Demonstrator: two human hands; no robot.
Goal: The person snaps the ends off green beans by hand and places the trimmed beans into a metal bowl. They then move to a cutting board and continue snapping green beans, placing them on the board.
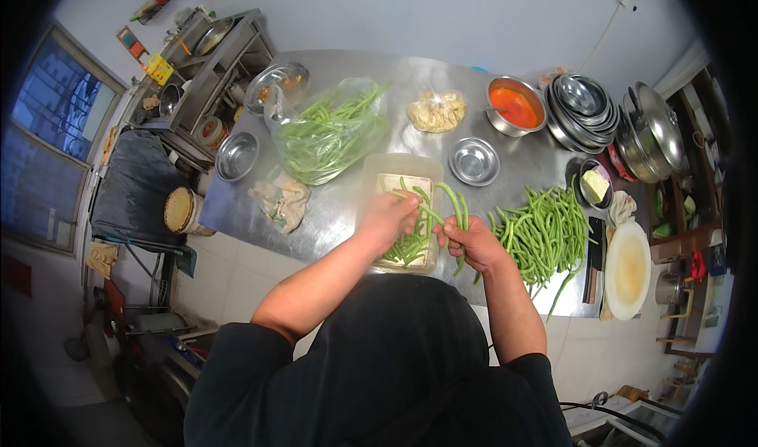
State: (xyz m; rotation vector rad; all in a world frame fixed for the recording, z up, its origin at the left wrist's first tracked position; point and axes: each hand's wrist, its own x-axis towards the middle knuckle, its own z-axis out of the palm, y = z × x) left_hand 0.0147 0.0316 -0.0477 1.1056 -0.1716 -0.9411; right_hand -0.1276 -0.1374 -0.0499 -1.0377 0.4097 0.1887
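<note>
A rectangular plastic tub (437, 164) with short pieces of green bean (408, 253) in it stands directly before me. Above it, my left hand (392, 215) grips one end of a green bean (431, 213) that slants across to my other hand. My right hand (472, 241), at the tub's right side, holds several whole green beans (459, 201), which stick out above and below the fist. To its right lies a large pile of whole green beans (540, 237) on the steel table. My fingers hide part of the tub's contents.
A clear bag of green beans (328, 133) and a crumpled cloth (283, 201) lie left. Steel bowls (474, 161), a tied bag of pale food (437, 112) and a pot of red liquid (514, 107) stand behind. Right are stacked basins (580, 109), a cleaver (595, 242) and a round board (628, 269).
</note>
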